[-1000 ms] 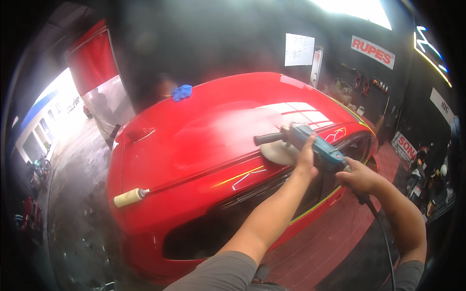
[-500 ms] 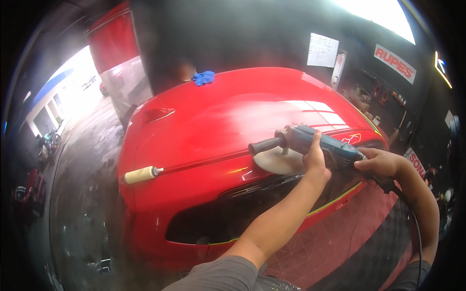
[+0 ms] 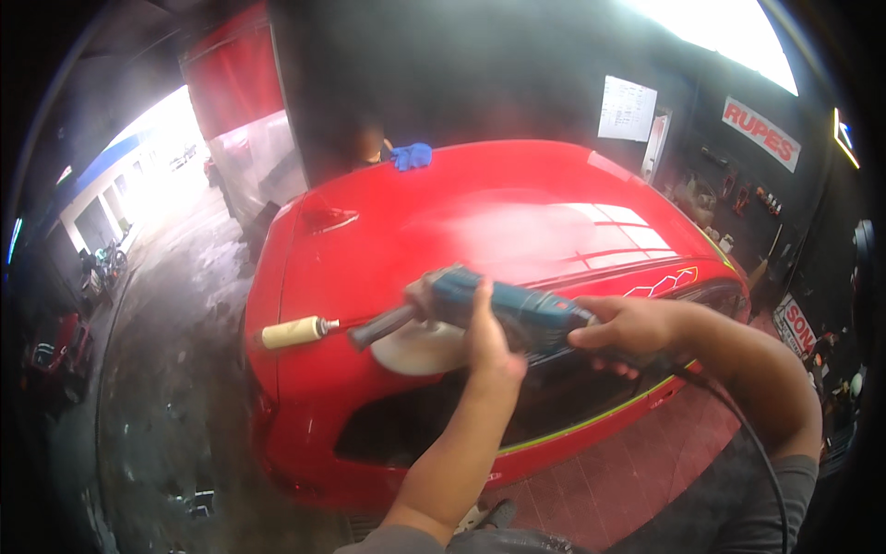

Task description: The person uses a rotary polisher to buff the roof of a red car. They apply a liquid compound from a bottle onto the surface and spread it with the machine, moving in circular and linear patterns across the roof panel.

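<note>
A blue corded polisher (image 3: 517,300) lies across both my hands above the roof edge of a red car (image 3: 406,240). My left hand (image 3: 491,337) is wrapped round its front body, thumb on top. Farther back, my right hand (image 3: 623,325) grips the rear end, where a black cord (image 3: 738,415) leaves it. The side handle (image 3: 383,325) points left with no hand on it. Under the tool head, the pale round pad (image 3: 415,351) rests against the roof edge above the side windows; its contact is partly hidden. Just left of the handle lies a cream bottle (image 3: 293,332) on its side.
Behind the car's far edge a person (image 3: 371,143) is partly visible, beside a blue cloth (image 3: 412,157) on the roof. Yellow-green tape (image 3: 591,415) runs below the windows. Tools hang on the dark right wall (image 3: 748,196). An open doorway (image 3: 175,166) is at far left.
Both my hands have moved the polisher left along the roof edge, bringing its pad and side handle close to the bottle. The view has shifted slightly.
</note>
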`<state>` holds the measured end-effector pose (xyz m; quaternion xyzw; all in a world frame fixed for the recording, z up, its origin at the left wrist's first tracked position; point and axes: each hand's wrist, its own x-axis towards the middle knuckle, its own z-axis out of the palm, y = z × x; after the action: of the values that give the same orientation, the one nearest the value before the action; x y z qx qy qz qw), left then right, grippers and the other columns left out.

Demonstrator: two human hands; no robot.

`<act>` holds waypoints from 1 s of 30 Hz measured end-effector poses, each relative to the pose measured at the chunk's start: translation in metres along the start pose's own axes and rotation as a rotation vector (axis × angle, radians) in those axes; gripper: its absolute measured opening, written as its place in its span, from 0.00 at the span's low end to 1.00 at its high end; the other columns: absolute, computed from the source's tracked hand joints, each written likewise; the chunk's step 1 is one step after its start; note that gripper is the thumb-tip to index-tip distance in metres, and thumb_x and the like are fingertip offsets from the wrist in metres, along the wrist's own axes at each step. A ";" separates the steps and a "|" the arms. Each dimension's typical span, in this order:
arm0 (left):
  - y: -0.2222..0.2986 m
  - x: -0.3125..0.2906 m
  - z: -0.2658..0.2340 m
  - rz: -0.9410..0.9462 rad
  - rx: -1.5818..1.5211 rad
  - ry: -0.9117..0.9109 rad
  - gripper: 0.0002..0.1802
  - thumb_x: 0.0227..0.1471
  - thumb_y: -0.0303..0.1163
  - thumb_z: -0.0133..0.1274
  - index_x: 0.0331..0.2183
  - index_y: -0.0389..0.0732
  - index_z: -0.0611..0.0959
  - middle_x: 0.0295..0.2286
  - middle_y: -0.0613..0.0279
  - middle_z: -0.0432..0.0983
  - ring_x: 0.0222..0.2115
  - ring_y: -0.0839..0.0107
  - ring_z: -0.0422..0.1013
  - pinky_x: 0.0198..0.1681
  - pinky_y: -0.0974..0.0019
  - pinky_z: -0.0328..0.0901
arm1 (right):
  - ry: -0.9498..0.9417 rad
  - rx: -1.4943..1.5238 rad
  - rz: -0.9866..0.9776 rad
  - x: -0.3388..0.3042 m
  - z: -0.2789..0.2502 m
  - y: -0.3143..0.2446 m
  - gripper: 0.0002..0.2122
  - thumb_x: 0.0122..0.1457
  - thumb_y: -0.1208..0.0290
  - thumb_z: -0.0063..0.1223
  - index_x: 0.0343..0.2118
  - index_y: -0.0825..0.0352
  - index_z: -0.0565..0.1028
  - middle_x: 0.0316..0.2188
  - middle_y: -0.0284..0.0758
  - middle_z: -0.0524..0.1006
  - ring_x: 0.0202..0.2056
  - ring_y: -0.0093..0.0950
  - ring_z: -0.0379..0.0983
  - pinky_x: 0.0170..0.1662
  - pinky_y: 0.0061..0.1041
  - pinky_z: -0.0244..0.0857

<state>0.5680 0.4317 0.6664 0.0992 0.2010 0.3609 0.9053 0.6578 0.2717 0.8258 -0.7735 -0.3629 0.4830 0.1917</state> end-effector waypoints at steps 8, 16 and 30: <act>0.036 -0.011 -0.016 0.009 0.073 -0.076 0.27 0.66 0.55 0.60 0.51 0.42 0.79 0.44 0.58 0.80 0.46 0.60 0.79 0.53 0.49 0.74 | -0.032 -0.042 -0.076 0.013 0.021 -0.011 0.22 0.74 0.53 0.54 0.60 0.63 0.66 0.32 0.32 0.76 0.25 0.21 0.75 0.26 0.26 0.76; -0.082 0.006 0.022 -0.190 -0.007 -0.135 0.25 0.65 0.51 0.63 0.53 0.46 0.78 0.45 0.62 0.81 0.47 0.62 0.79 0.56 0.50 0.75 | 0.161 0.047 0.001 -0.052 -0.018 0.052 0.20 0.74 0.58 0.56 0.62 0.62 0.67 0.30 0.31 0.77 0.23 0.21 0.76 0.25 0.25 0.74; -0.122 0.013 0.060 -0.344 -0.007 -0.137 0.34 0.62 0.54 0.66 0.59 0.45 0.76 0.50 0.61 0.79 0.51 0.62 0.77 0.57 0.50 0.74 | 0.272 0.063 0.033 -0.070 -0.047 0.074 0.25 0.73 0.57 0.59 0.65 0.65 0.67 0.31 0.32 0.79 0.24 0.19 0.76 0.25 0.23 0.73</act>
<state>0.6775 0.3505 0.6768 0.0847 0.1517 0.1940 0.9655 0.7089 0.1730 0.8419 -0.8313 -0.3054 0.3881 0.2551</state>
